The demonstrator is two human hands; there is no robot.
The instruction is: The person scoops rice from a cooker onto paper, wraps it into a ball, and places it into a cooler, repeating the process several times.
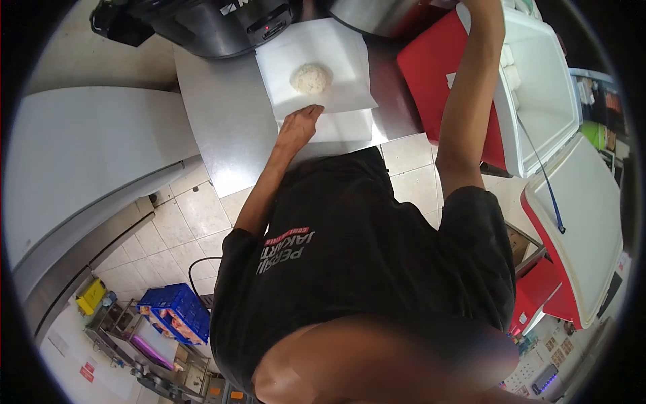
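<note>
My left hand [301,128] pinches the near edge of a sheet of white wrapping paper [350,81] with its fingertips. On that sheet lies a rounded mound of white rice [311,79]. More white paper [343,126] shows beneath it at the near side, on the steel table [229,128]. My right arm stretches up over the red and white cooler box [545,74]. Its hand is cut off by the top edge of the view, so its fingers are hidden.
A dark cooker [208,27] and a steel pot [377,13] stand behind the paper. White wrapped items [509,67] sit inside the cooler, whose open lid [579,215] hangs at the right. A white appliance [101,155] borders the left; a blue crate [176,311] stands at lower left.
</note>
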